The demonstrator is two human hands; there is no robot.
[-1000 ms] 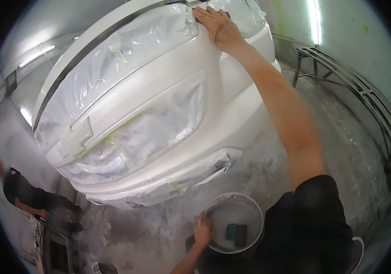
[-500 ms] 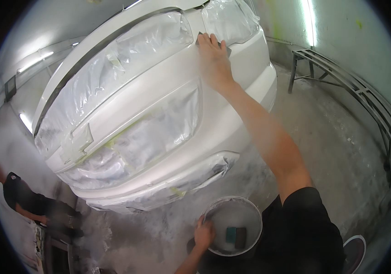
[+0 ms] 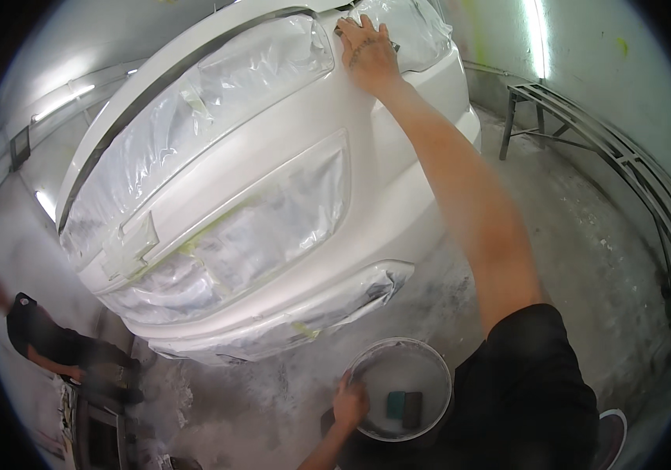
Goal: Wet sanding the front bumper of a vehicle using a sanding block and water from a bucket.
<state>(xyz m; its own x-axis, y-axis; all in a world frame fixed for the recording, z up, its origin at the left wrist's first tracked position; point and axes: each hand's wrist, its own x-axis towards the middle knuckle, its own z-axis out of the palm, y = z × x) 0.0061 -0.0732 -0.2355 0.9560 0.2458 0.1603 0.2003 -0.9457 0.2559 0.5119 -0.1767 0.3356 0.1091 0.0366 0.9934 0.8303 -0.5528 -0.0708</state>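
Note:
My right hand [image 3: 371, 59] presses flat on the white car's rear body [image 3: 288, 125], near its upper right corner, with the fingers slightly apart. Under its palm and fingers is a dark grey sheet that looks like sandpaper [image 3: 396, 48]; only its edges show. Low in front of me, my left hand [image 3: 349, 403] grips the rim of a round bucket [image 3: 447, 374], with the fingers bent over its left side. Inside the bucket lie a green pad [image 3: 395, 404] and, touching it, a dark brown pad [image 3: 412, 409].
Clear plastic film [image 3: 265, 227] masks the car's window, lights and lower panels. A long metal rack [image 3: 578, 117] stands along the right wall. Another person [image 3: 54, 337] in dark clothes is at the far left. A second bucket [image 3: 616, 435] shows partly at lower right.
My right hand has slid a little upward on the car with the sandpaper, toward the film-covered lamp. My left hand stays on the bucket's rim.

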